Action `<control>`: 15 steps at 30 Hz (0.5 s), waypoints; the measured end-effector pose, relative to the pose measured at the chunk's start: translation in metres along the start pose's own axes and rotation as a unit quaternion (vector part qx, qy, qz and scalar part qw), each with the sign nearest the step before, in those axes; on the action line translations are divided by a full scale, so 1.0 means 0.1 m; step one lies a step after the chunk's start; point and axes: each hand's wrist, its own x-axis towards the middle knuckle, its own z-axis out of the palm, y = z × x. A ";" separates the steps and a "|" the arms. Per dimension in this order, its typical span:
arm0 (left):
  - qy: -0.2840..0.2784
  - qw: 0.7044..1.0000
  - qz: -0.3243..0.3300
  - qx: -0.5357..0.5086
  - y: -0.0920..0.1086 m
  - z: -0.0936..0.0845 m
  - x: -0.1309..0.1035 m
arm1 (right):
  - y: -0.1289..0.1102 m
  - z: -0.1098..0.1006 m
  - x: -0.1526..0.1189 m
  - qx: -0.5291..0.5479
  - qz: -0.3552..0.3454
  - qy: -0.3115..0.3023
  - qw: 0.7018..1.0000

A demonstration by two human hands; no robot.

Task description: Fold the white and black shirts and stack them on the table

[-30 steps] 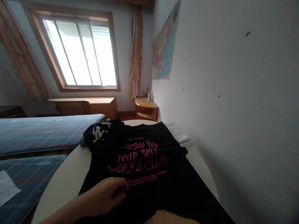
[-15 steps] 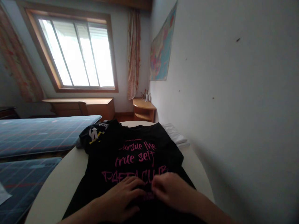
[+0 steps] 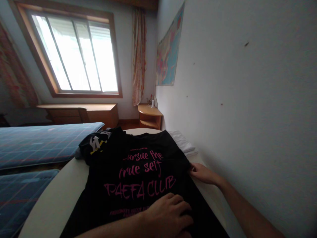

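Shirt [image 3: 146, 160], black, print up, spread on table [image 3: 47, 201], seemingly for flatness. Right hand [image 3: 204, 173]: sleeve [image 3: 184, 164] pinched toward table's right side, likely for edge control. Left hand [image 3: 170, 213]: loosely open, toward table's near side, perhaps for steadying.

The shirt [image 3: 143, 165] lies across the tabletop [image 3: 53, 195], with a crumpled garment [image 3: 92, 147] at its far left edge and a folded cloth [image 3: 184, 143] at its far right, near the wall [image 3: 235, 76]. Two mattresses [image 3: 44, 143] lie left of the tabletop. Beyond stand a desk [image 3: 101, 112] below the window [image 3: 79, 56] and, farther right, a corner shelf [image 3: 150, 110].
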 end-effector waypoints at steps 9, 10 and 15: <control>0.059 0.988 0.077 0.120 0.17 0.31 0.58 | 0.01 -0.04 0.09 0.038 -0.036 -0.046 0.998; 0.064 0.986 0.089 0.125 0.18 0.33 0.61 | 0.01 -0.05 0.09 0.038 -0.037 -0.048 0.997; 0.085 0.978 0.115 0.151 0.25 0.38 0.68 | 0.03 -0.11 0.06 0.052 -0.029 -0.067 0.996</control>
